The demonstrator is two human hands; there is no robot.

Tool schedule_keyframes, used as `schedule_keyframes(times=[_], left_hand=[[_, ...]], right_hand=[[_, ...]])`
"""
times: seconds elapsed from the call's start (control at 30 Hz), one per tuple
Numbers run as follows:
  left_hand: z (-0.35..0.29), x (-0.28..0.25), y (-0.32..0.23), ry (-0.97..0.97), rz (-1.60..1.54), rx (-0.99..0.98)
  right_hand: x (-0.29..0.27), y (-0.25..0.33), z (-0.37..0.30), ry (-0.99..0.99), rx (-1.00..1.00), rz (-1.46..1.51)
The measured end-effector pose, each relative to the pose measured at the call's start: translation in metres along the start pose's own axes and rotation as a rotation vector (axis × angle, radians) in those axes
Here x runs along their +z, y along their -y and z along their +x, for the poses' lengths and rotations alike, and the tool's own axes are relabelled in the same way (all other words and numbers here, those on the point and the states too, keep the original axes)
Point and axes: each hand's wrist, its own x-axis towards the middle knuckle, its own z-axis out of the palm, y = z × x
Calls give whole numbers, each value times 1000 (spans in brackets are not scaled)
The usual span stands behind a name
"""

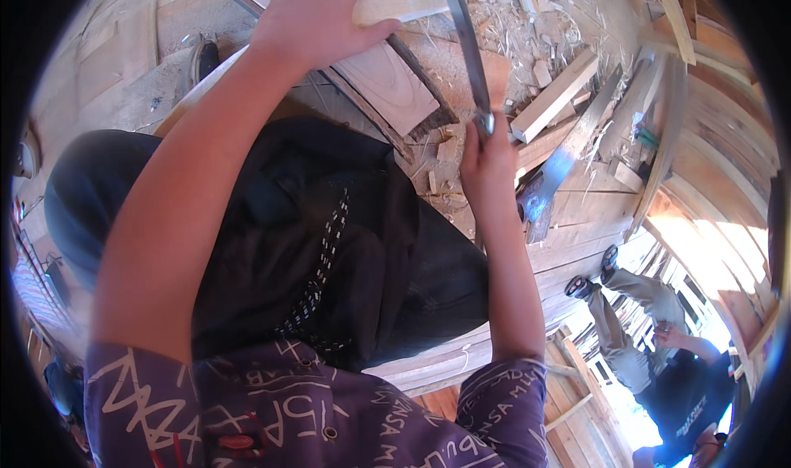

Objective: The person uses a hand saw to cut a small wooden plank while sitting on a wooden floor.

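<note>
My left hand (317, 15) presses down on a pale piece of wood (404, 2), its thumb stretched along the near side. The upper edge of the picture cuts off its fingertips. In my right hand (492, 159) is the handle end of a long tool with a narrow dark blade (471, 52), and the fingers are wrapped round it. The blade points away from me and crosses the right end of the pale piece. Whether it is a saw or a long knife I cannot tell. Below them lies a thick board (387, 89) with a dark, rough edge.
Wood shavings and chips (568, 15) cover the ground ahead. A squared wooden block (556, 95) and several offcuts lie right of my right hand, near a bluish metal tool (540, 192). Curved planks (725, 130) rise at the right. Another person (659, 361) is at the lower right.
</note>
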Motion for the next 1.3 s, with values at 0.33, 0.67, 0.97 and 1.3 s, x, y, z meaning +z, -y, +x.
schedule_keyframes(times=[0.33, 0.67, 0.97, 1.3], left_hand=[[-1, 12, 11, -54, 32, 23], [2, 15, 10, -66, 31, 42], [0, 12, 6, -36, 50, 44], [3, 8, 2, 21, 12, 37]], right_hand=[[-9, -5, -14, 31, 50, 43], [-7, -2, -12, -1, 4, 5], [3, 5, 12, 19, -31, -34], [11, 6, 22, -13, -27, -19]])
